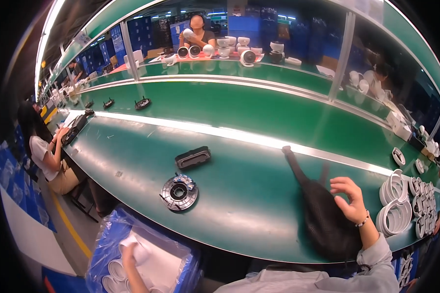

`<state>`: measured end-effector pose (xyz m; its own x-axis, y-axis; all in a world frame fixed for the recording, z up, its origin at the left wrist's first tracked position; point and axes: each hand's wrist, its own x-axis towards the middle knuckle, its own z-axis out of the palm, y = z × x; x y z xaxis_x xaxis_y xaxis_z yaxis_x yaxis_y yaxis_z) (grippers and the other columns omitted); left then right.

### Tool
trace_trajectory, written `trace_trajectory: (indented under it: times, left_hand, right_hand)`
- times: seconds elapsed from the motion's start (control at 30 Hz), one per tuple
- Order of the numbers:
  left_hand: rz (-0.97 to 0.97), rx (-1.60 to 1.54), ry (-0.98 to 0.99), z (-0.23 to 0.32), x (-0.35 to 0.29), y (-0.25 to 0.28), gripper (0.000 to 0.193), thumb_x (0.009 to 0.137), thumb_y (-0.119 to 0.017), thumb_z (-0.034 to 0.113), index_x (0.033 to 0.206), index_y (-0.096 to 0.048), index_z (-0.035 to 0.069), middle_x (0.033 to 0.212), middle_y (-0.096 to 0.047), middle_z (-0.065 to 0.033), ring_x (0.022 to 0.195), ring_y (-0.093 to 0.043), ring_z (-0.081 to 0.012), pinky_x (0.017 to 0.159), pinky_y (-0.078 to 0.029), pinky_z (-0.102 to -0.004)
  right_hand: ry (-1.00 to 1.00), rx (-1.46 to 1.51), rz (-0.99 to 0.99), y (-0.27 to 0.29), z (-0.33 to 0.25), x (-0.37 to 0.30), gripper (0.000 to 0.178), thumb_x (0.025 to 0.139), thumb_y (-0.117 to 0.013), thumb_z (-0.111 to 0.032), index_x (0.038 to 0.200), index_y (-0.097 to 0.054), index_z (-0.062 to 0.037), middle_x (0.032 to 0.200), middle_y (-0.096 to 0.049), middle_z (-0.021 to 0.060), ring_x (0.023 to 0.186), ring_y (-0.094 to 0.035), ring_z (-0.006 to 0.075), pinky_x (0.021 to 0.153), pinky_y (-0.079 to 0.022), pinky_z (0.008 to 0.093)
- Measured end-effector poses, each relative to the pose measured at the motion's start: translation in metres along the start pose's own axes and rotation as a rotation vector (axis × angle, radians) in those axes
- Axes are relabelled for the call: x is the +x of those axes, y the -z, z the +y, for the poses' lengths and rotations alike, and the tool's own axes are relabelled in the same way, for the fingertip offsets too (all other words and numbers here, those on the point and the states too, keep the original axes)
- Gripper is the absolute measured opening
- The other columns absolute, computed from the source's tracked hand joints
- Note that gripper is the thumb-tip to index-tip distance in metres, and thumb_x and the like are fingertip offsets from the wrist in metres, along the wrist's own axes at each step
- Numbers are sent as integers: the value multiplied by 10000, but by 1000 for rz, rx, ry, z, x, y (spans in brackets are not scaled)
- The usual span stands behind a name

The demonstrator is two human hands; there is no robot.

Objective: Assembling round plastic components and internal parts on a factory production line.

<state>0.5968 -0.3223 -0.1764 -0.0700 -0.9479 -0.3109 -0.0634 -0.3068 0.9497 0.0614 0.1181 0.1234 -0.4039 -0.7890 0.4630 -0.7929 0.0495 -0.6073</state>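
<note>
My left hand [129, 255] reaches down into a box lined with blue plastic [100, 246]. Its fingers are closed on a white, rounded plastic housing [141, 251]; more white round parts [116, 269] lie beneath it. On the right, my right hand [349, 199] hovers with curved, parted fingers and nothing in them. Below and beside it lies a black mesh bag-like thing [327, 222] with a long strap. A round assembly with a dark ring centre [179, 193] rests on the green bench, with a black oblong frame [193, 157] just behind it.
White rings [395, 218] are stacked at the bench's right end beside rows of small round parts [421, 207]. Black assemblies [143, 103] sit on the green conveyor [230, 107] beyond a metal rail. A co-worker [46, 151] sits at left; another person [198, 36] holds a white part behind the partition.
</note>
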Motion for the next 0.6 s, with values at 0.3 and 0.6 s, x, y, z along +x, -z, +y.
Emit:
trace_trajectory:
  times: [0.3, 0.6]
  left_hand:
    - [-875, -89, -833, 309, -179, -156, 747, 657, -648, 268, 1229, -252, -5, 1040, -420, -78, 914, -436, -159, 868, -323, -367]
    - [-2230, -437, 164, 269, -349, -574, 458, 716, -570, 135, 1124, -391, 29, 698, -422, 31, 652, -462, -91, 918, -376, -418]
  right_hand:
    - [-75, 480, 31, 25, -26, -20, 296, 763, -546, -155, 997, -542, 27, 1124, -456, 171, 1033, -457, 240, 842, -397, 339]
    - [-109, 754, 694, 40, 17, -66, 1272, 467, -785, -496, 1343, 57, -117, 1379, -74, 138, 1272, -145, 272, 987, -207, 455]
